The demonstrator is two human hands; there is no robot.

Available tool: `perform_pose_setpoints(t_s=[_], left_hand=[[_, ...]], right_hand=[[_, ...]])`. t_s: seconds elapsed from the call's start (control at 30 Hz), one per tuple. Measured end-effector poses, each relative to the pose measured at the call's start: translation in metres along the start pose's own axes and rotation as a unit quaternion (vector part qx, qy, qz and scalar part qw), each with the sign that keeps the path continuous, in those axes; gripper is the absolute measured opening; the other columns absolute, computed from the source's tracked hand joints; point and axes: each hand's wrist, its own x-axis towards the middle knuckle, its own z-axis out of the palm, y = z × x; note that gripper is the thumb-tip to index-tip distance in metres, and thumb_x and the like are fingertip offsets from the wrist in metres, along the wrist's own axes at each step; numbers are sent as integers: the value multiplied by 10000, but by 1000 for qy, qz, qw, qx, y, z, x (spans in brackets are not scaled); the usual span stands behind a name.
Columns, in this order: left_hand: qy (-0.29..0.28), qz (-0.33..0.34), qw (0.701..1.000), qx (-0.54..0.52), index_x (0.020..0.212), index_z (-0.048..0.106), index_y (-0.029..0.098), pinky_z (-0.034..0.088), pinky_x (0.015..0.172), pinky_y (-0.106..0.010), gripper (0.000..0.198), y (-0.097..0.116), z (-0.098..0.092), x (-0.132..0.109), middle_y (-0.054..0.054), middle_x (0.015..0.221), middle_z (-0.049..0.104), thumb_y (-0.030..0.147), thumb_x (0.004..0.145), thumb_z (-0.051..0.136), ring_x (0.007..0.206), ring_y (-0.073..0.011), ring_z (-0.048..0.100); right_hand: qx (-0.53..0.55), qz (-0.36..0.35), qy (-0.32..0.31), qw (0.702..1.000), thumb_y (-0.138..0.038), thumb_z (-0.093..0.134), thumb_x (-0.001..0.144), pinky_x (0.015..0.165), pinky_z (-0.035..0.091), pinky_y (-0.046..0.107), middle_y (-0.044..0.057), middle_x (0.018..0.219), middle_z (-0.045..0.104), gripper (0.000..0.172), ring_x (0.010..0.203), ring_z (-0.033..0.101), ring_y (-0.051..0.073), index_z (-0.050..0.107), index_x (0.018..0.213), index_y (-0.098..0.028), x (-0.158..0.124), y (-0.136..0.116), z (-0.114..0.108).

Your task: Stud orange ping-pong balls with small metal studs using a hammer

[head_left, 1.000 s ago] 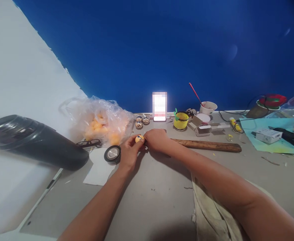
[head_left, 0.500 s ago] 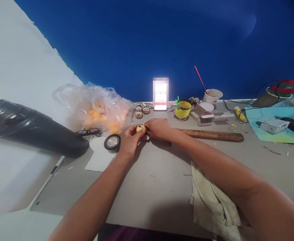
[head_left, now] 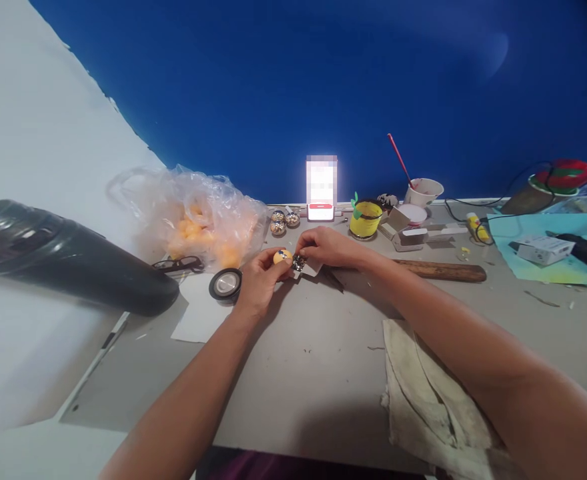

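Observation:
My left hand [head_left: 261, 280] holds a small yellow-orange ball [head_left: 282, 257] with dark and shiny bits on its surface, between thumb and fingers. Just right of the ball lies a little heap of shiny pieces [head_left: 298, 263] on a white piece of paper or card [head_left: 312, 268]. The fingers of my right hand [head_left: 323, 247] are pinched together at the heap; whatever is between them is too small to make out. Behind my hands, several balls [head_left: 277, 223] covered in shiny pieces stand near the wall.
A clear bag of orange balls [head_left: 198, 220], a tape roll [head_left: 225, 285] and a dark cylinder [head_left: 73, 257] are at left. A lit phone [head_left: 322, 190] stands behind. Rightward are a yellow pot [head_left: 365, 219], paper cup [head_left: 424, 192], wooden stick [head_left: 438, 271] and cloth [head_left: 428, 393].
My right hand has moved slightly right, away from the ball, uncovering the heap of shiny pieces. My left hand still holds the ball in nearly the same place.

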Motion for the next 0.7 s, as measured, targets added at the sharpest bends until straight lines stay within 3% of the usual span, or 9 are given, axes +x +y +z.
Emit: perform_pose_setpoints(t_s=[0.27, 0.43, 0.57, 0.7], left_hand=[[37, 65, 994, 74, 1085, 724, 206, 504, 631, -278, 449, 11, 0, -6, -4, 865, 714, 220, 650, 833, 687, -137, 627], [-4, 65, 998, -13, 1126, 718, 223, 534, 687, -296, 491, 11, 0, -6, -7, 904, 708, 189, 652, 840, 744, -149, 656], [-51, 33, 992, -106, 1135, 727, 226, 535, 678, -291, 450, 14, -2, -6, -31, 997, 715, 196, 697, 827, 771, -150, 678], [-79, -5, 982, -172, 1187, 712, 223, 535, 628, -270, 476, 19, -2, -6, -27, 937, 719, 236, 728, 836, 724, -140, 679]], right_hand=[[214, 1, 44, 976, -176, 693, 793, 713, 485, 267, 15, 852, 752, 107, 776, 644, 147, 772, 860, -201, 3, 9, 4], [358, 48, 66, 930, -240, 765, 749, 539, 399, 272, 13, 772, 698, 151, 615, 509, 121, 787, 897, -227, 3, 10, 5], [399, 56, 47, 914, -290, 767, 785, 525, 385, 267, 39, 812, 693, 102, 684, 528, 140, 787, 863, -227, 2, 12, 3], [435, 40, 34, 899, -351, 804, 780, 515, 369, 252, 29, 788, 651, 151, 673, 502, 124, 757, 795, -209, 0, 13, 3]])
